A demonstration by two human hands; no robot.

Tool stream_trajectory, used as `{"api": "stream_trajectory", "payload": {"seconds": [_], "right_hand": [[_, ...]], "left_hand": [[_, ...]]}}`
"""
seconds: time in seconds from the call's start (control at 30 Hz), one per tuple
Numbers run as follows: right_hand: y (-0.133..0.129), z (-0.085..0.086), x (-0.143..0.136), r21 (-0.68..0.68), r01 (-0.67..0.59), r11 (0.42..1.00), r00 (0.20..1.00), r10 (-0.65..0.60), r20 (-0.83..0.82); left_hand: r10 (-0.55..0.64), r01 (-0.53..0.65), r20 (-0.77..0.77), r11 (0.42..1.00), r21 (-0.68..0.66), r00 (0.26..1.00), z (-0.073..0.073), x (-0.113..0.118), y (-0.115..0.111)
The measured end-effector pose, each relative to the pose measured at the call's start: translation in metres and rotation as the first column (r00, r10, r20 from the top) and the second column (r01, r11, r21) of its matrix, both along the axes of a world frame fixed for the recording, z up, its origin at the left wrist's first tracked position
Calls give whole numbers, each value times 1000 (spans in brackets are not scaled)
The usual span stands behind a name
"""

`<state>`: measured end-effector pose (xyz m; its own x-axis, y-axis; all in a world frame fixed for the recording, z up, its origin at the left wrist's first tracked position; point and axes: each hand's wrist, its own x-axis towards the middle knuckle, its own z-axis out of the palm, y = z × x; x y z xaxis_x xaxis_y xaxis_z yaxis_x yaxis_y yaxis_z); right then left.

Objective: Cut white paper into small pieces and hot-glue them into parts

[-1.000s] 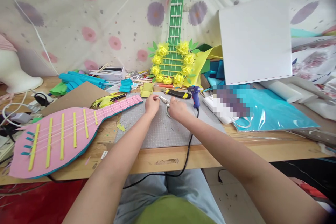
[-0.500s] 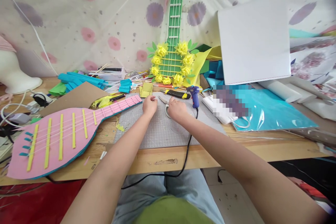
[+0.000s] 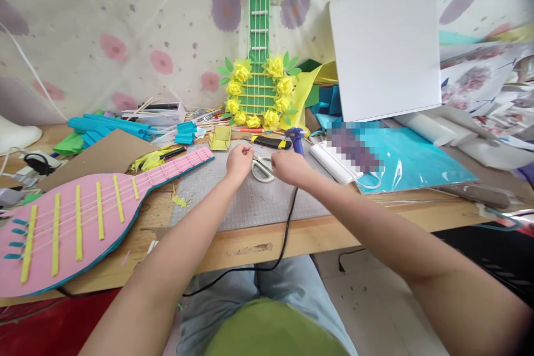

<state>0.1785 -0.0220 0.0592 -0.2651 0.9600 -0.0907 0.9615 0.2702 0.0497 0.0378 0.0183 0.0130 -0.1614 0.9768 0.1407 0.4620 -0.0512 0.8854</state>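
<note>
My left hand (image 3: 241,161) is closed in a pinch over the grey cutting mat (image 3: 233,208). Anything between its fingertips is too small to make out. To its right, my right hand (image 3: 291,167) is curled closed, its fingertips turned away from view. Between the two hands lies a pair of scissors (image 3: 262,171) with pale handles, partly covered. Just behind my right hand stands a blue glue gun (image 3: 296,138). A yellow-and-black utility knife (image 3: 271,142) rests beyond the scissors. A small folded yellow piece (image 3: 219,138) sits behind my left hand.
At left lies a pink guitar-shaped craft (image 3: 83,222) with yellow strips. A green one (image 3: 259,39) with yellow flowers leans at the back. A white power strip (image 3: 334,162) and blue sheet (image 3: 417,158) lie right. A black cord (image 3: 287,228) hangs over the table edge.
The view has turned slightly right. My right hand has come away from the scissors, whose handles now show more fully. Both hands have shifted right over the mat.
</note>
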Motion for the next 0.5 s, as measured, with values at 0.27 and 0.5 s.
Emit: {"api": "stream_trajectory", "payload": {"seconds": [0.27,0.5], "right_hand": [[-24,18,100,-380,19,925,926,127,355],[-30,-6,97,-367,31,930,944,94,317]], "left_hand": [[-107,105,-26,992,-63,994,12,39,-17],[-127,120,-59,986,-114,990,11,37,-23]]}}
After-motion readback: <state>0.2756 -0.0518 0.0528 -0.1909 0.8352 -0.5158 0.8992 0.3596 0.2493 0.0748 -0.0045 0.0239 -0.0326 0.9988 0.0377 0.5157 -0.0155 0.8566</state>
